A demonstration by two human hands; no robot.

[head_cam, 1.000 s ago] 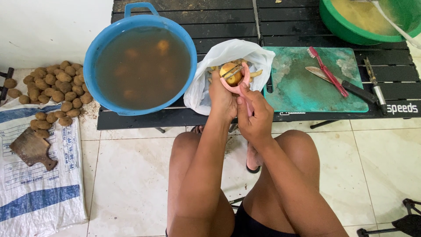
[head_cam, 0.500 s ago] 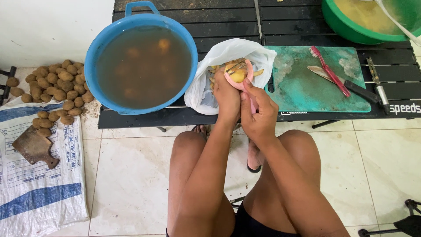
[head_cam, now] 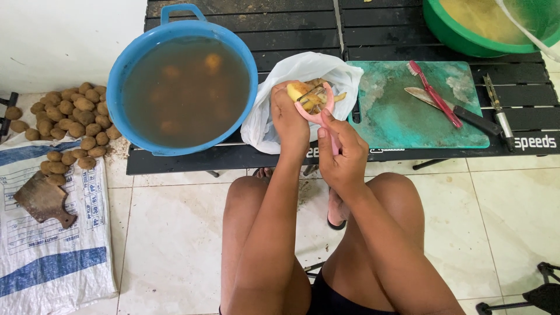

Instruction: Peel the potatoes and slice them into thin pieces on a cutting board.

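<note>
My left hand [head_cam: 290, 119] grips a small, partly peeled yellow potato [head_cam: 296, 91] over an open white plastic bag [head_cam: 303, 70] with peelings inside. My right hand [head_cam: 341, 153] holds a pink peeler [head_cam: 319, 112] by its handle, its blade resting against the potato. Both hands hover at the front edge of a black slatted table [head_cam: 291, 26], above my bare knees.
A blue basin [head_cam: 175, 36] of murky water with potatoes stands left of the bag. A green cutting board [head_cam: 402, 116] bears a knife [head_cam: 452, 111] and a red toothbrush [head_cam: 434, 93]. A green bowl [head_cam: 461, 38] sits at back right. Unpeeled potatoes [head_cam: 67, 122] lie on a sack [head_cam: 52, 262].
The peeler has shifted slightly along the potato as my right hand drew towards me. The potato stays over the bag.
</note>
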